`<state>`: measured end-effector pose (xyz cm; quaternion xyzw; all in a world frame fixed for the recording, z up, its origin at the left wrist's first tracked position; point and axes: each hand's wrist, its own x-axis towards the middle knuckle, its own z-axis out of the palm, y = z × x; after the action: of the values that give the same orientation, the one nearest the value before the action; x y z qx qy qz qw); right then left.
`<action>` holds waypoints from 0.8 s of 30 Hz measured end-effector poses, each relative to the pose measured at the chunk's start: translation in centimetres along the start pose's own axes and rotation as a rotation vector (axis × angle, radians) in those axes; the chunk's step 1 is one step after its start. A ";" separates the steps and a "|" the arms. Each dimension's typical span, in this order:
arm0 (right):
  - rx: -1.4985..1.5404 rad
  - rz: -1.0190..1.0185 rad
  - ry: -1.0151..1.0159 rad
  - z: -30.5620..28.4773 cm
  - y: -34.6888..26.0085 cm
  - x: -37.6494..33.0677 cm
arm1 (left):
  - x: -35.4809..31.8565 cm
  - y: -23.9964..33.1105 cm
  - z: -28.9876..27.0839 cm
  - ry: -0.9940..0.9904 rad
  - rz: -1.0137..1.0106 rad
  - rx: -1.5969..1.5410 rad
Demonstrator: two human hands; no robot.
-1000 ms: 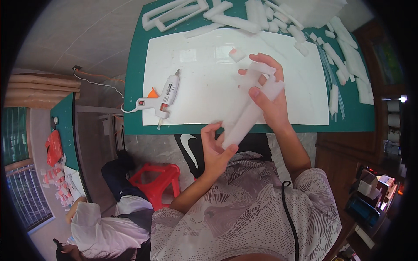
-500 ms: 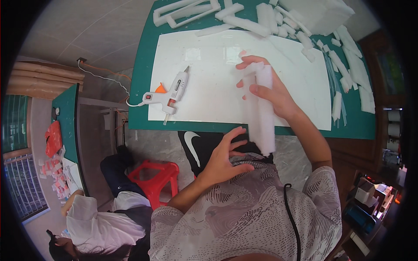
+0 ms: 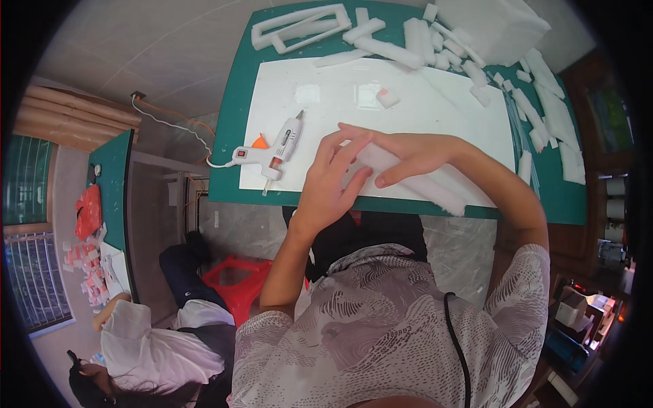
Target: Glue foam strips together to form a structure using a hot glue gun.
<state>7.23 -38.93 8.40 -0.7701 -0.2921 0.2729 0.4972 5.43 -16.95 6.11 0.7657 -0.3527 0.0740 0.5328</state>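
Observation:
A white foam strip (image 3: 435, 193) slants over the near part of the white board (image 3: 306, 88). My right hand (image 3: 415, 155) is closed on its upper part from above, thumb along the near side. My left hand (image 3: 328, 178) meets the right fingertips at the strip's far end, fingers and thumb apart; whether it touches the foam is hidden. Beyond the hands, a small foam block (image 3: 388, 98) with a pinkish patch lies on the board. A white glue gun (image 3: 277, 151) with an orange trigger rests to the left.
Along the far edge of the green table (image 3: 235, 88) lie a foam frame (image 3: 299, 28), loose foam strips (image 3: 388, 51) and a large foam block (image 3: 496, 27). Clear glue sticks (image 3: 529, 160) lie at right. A power cord (image 3: 177, 121) trails left. Another person (image 3: 160, 340) works near a red stool (image 3: 238, 289).
The foam strip has swung from nearly upright to a slant across the board's near edge. My left hand has risen from near my lap to the right hand. The small block now lies in full view.

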 end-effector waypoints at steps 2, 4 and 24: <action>-0.049 -0.054 -0.023 -0.8 -0.1 0.7 | 0.5 0.3 -0.2 -0.050 0.005 -0.031; -0.099 0.251 -0.408 -2.0 -0.8 1.5 | 0.6 0.1 -0.4 -0.096 0.004 -0.057; -0.499 0.081 0.091 -1.0 -3.6 -1.3 | -0.1 -1.1 0.3 0.028 -0.017 -0.019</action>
<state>6.42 -39.22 12.26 -0.8914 -0.2966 0.1770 0.2933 5.96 -17.00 5.09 0.7624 -0.3394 0.0765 0.5456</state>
